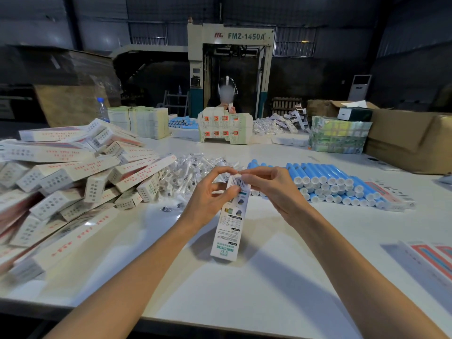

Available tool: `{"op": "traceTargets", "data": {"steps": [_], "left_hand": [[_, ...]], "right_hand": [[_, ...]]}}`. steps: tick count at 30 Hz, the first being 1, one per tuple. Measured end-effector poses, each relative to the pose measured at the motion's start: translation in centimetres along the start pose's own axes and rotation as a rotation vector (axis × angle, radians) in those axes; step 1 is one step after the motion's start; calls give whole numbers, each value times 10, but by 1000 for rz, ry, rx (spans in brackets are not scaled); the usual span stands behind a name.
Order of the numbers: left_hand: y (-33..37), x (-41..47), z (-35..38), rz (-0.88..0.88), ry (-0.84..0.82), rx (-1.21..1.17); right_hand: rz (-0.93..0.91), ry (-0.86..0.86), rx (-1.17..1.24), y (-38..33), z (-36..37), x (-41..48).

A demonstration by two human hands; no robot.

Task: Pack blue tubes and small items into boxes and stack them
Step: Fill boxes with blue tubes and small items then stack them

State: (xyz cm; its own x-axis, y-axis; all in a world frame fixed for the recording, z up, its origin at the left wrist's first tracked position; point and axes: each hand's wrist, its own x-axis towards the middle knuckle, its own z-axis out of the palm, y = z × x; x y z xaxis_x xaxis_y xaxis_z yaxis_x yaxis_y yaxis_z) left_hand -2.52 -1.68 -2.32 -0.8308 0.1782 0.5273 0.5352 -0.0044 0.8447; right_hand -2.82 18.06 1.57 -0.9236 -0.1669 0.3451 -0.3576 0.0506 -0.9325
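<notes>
A long white printed box (pixel 228 228) stands tilted on the white table (pixel 244 277), its lower end resting on the surface. My left hand (pixel 210 194) grips its upper part from the left. My right hand (pixel 271 189) pinches the top flap near the barcode from the right. Behind my hands lies a stack of blue tubes (pixel 327 182) with white caps. A heap of small plastic-wrapped items (pixel 193 172) sits just left of the tubes.
A big pile of closed white boxes (pixel 68 177) fills the left of the table. Flat printed cartons (pixel 430 260) lie at the right edge. Across the table a person (pixel 226 99) works behind folded cartons (pixel 225 128). Cardboard boxes (pixel 403 140) stand at the far right.
</notes>
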Motion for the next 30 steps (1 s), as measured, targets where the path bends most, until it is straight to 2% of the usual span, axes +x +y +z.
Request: {"op": "traceTargets", "data": {"steps": [10,15,21,26,30], "left_hand": [[-1,-3,4,-22,25,-49],[-6,-3,0,-70,33,-89],[-9,-2,3,-95,39,-107],[-7,-2,7,-76,28,-139],[-3,0,10,-115,69,-296]], "right_hand": [[-54,16,-85,5,-3,-2],[-83,-58,-64,9,3,-5],[-92,0,-72,10,4,-5],[-75,-16,26,13,4,-5],[30,-78,128,10,3,-10]]}}
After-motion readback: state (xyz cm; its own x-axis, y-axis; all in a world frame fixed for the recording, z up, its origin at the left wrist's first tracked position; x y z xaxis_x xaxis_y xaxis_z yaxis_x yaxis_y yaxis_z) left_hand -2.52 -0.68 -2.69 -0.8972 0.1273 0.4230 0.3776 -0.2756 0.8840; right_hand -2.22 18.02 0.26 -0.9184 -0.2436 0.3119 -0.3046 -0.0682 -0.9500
